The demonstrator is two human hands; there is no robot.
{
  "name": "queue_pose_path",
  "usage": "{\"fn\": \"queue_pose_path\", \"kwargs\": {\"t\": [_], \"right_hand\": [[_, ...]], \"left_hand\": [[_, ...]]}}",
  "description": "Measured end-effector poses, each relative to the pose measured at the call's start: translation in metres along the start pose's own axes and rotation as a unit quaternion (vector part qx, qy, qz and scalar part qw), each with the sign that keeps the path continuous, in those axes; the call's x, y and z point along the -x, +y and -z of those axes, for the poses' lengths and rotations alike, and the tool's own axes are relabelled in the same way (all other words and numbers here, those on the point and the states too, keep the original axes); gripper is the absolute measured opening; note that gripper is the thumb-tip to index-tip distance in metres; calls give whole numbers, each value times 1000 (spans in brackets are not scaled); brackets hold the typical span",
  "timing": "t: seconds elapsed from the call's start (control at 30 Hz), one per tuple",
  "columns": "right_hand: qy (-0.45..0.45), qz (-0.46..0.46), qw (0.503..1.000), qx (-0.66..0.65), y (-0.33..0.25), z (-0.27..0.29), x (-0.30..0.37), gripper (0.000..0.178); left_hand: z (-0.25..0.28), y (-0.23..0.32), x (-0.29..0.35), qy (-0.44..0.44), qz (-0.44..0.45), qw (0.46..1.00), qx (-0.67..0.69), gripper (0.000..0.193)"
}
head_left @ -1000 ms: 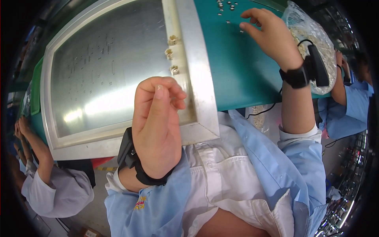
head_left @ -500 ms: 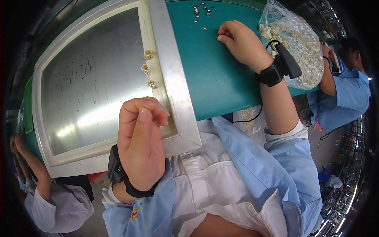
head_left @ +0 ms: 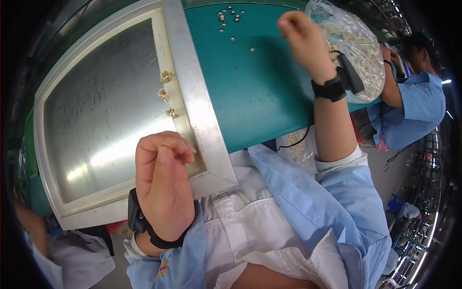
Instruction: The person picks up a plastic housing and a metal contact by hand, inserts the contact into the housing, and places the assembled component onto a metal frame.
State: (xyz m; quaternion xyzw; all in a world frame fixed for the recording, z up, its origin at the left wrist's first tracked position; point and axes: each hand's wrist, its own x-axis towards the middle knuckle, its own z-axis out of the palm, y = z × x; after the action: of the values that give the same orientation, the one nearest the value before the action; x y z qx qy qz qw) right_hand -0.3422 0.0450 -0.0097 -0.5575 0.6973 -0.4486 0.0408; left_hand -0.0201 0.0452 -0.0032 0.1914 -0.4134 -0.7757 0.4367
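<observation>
Farther from the metal bits point(head_left: 237, 20) on its left, upper centre, my right hand point(head_left: 308, 45) curls, contents unclear to me.

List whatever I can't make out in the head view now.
In the head view:
Left hand: its own curled fingers hide whether anything is held.
Right hand: fingertips blurred and folded, so a pinched item can't be confirmed.
Small metal pieces: too small to show detail.
Clear bag: creases and glare obscure its contents; the black wrist device covers part.
Metal frame: far corner cut off by the upper edge.
</observation>
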Motion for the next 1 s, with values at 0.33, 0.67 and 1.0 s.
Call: {"fn": "queue_pose_path", "kwargs": {"t": [0.33,0.67,1.0], "right_hand": [[-23,-67,947,314,52,61,14,28],[83,-103,968,213,15,63,15,28],[-238,192,939,-157,-127,-16,50,22]], "left_hand": [[-1,2,-2,-3,12,1000,-6,11],[-2,1,-2,-10,17,1000,-18,11],[-7,7,2,-48,121,991,-36,27]]}}
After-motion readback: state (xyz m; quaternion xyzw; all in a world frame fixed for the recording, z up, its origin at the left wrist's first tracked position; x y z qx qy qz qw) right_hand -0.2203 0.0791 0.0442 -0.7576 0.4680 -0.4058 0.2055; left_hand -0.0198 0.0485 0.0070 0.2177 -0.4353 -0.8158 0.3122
